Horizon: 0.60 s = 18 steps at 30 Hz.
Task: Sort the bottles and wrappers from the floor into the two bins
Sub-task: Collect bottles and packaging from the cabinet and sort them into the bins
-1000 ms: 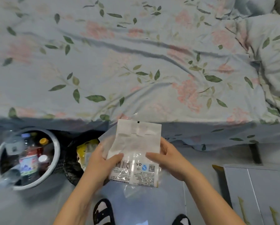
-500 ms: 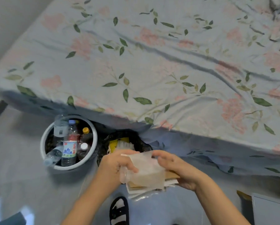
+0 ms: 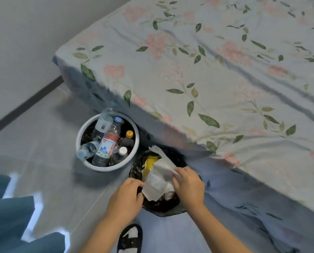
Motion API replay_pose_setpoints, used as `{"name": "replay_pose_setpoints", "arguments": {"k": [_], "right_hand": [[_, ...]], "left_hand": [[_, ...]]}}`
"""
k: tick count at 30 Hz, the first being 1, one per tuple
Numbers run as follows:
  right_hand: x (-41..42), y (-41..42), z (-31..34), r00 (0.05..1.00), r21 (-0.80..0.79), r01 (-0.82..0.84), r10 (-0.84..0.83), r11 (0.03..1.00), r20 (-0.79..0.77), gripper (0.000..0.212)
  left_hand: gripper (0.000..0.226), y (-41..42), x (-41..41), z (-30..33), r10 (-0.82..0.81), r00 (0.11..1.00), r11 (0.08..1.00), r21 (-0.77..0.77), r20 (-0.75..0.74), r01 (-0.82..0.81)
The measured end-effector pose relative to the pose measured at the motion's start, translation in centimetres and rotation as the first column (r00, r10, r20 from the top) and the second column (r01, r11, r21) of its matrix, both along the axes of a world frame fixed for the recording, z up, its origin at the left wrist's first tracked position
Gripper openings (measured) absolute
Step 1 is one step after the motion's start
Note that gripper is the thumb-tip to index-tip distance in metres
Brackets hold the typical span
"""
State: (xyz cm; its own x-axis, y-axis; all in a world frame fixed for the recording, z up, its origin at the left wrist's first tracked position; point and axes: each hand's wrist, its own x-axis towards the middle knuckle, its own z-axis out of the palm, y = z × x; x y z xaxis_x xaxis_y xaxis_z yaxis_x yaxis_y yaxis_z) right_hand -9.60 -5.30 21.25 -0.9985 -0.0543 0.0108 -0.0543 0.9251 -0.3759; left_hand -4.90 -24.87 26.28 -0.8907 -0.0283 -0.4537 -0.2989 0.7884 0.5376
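A floral-sheeted bed (image 3: 216, 70) borders the grey floor, where a white bin (image 3: 81, 136) of bottles (image 3: 107, 143) stands beside a black-lined bin (image 3: 161, 207). Over the lined bin, the right hand (image 3: 189, 187) pinches a white wrapper (image 3: 160, 178); the left hand (image 3: 127, 196), fingers curled, grips its lower corner

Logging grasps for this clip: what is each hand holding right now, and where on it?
The right hand grips the white wrapper at its right edge, over the black-lined bin. The left hand rests curled at that bin's rim; whether it grips anything cannot be told.
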Motion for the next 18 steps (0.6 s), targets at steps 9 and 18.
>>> {"name": "replay_pose_setpoints", "arguments": {"k": [9, 18], "right_hand": [[-1.3, -4.3, -12.3, 0.861, 0.465, -0.491, 0.49, 0.737, 0.134, 0.034], [1.4, -5.8, -19.1, 0.837, 0.25, -0.438, 0.291, 0.863, 0.464, 0.041]], "left_hand": [[0.025, -2.2, -1.8, -6.4, 0.111, 0.993, 0.992, -0.062, -0.04, -0.114], [0.03, -2.5, -2.3, -11.2, -0.079, 0.997, 0.984, -0.157, 0.007, 0.079]]}}
